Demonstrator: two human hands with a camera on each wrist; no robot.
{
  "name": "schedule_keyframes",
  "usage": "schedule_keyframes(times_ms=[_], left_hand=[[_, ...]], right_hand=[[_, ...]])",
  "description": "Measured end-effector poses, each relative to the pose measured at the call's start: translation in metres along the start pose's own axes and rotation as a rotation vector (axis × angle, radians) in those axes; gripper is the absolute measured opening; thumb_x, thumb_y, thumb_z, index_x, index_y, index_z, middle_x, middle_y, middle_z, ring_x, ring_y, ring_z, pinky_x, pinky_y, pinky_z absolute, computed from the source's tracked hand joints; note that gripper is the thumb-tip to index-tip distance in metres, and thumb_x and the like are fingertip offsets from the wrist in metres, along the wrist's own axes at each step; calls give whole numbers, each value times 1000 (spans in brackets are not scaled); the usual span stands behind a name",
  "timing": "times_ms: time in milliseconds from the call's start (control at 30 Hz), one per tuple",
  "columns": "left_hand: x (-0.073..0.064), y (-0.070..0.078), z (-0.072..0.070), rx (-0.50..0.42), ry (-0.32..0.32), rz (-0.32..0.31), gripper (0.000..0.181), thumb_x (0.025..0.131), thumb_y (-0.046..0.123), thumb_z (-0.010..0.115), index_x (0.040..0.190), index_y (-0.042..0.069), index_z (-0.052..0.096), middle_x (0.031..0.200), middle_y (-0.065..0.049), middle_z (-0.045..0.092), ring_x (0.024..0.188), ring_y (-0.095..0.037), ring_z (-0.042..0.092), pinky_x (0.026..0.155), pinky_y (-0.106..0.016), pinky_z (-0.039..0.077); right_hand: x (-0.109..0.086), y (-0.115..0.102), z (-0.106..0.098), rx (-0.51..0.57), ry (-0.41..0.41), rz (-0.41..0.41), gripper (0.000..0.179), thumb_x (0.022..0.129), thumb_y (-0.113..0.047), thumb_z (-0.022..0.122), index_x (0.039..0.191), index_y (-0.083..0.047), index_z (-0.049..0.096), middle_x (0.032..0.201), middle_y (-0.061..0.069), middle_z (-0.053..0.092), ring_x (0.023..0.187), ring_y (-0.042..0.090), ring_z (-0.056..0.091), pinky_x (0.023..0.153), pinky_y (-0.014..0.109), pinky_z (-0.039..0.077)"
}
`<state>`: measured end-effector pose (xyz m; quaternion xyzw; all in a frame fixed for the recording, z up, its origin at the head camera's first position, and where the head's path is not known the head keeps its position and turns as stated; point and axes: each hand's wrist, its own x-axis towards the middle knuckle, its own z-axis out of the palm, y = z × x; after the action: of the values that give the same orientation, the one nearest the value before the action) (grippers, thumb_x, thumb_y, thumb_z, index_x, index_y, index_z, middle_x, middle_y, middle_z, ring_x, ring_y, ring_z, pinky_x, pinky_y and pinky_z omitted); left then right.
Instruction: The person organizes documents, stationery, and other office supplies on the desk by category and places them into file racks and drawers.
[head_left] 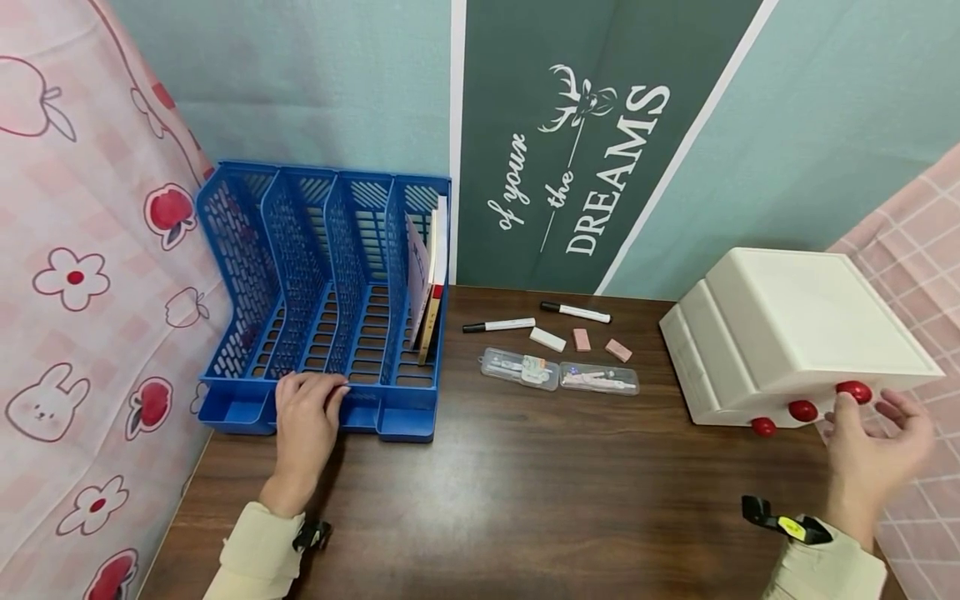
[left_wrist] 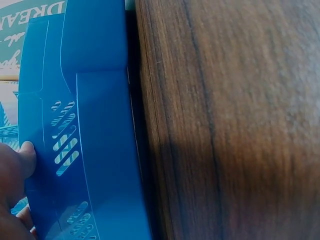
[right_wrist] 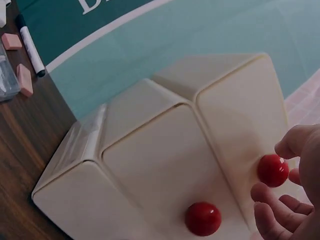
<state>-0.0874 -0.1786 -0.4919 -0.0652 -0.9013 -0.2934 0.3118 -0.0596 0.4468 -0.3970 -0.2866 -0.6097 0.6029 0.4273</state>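
Observation:
A blue file rack (head_left: 360, 333) with several upright slots stands at the left of the table. On its front edge my left hand (head_left: 306, 417) grips the rim; the left wrist view shows the thumb (left_wrist: 27, 155) against the blue wall. At the right stands a white drawer unit (head_left: 810, 317) with three red knobs. My right hand (head_left: 873, 450) is at the top knob (right_wrist: 273, 170), its thumb and loosely bent fingers spread around it. Contact looks slight at most. The middle knob (right_wrist: 203, 219) sits below, apart from the fingers.
Thin books (head_left: 431, 283) lean in the rack's right slot. Between rack and drawers lie two markers (head_left: 498, 325), a white eraser (head_left: 547, 339), two pink erasers (head_left: 582, 340) and two clear cases (head_left: 597, 378). Cloth-covered walls (head_left: 75, 333) stand at the sides.

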Motion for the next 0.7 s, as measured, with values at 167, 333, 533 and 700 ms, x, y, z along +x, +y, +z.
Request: schedule_keyframes(times_ms=[167, 333, 533, 700], left_hand=[[-1, -1, 0, 1, 0, -6, 8, 87, 0, 77, 94, 1, 73, 91, -18, 74, 97, -37, 55, 105, -59, 31], [0, -1, 0, -2, -2, -9, 7, 88, 1, 77, 94, 1, 73, 92, -18, 74, 98, -37, 56, 106, -59, 31], [0, -1, 0, 1, -4, -7, 7, 89, 2, 76, 94, 1, 73, 93, -18, 74, 97, -37, 56, 105, -59, 32], [1, -1, 0, -5, -2, -8, 7, 88, 1, 77, 94, 0, 73, 93, -18, 74, 97, -37, 56, 105, -59, 32]], right_hand=[[4, 7, 1, -40, -37, 14, 38, 84, 2, 67, 117, -16, 62, 108, 1, 52, 52, -1, 59, 49, 9, 47], [5, 11, 0, -158, -28, -12, 39, 86, -3, 67, 120, -20, 63, 105, -4, 54, 63, -1, 53, 54, 5, 43], [7, 12, 2, -83, -28, -40, 35, 87, -2, 70, 117, -18, 61, 100, -1, 56, 67, 0, 56, 53, 6, 45], [9, 13, 4, -5, -40, -37, 33, 86, 1, 70, 112, -15, 60, 98, 3, 58, 61, 1, 59, 49, 8, 45]])
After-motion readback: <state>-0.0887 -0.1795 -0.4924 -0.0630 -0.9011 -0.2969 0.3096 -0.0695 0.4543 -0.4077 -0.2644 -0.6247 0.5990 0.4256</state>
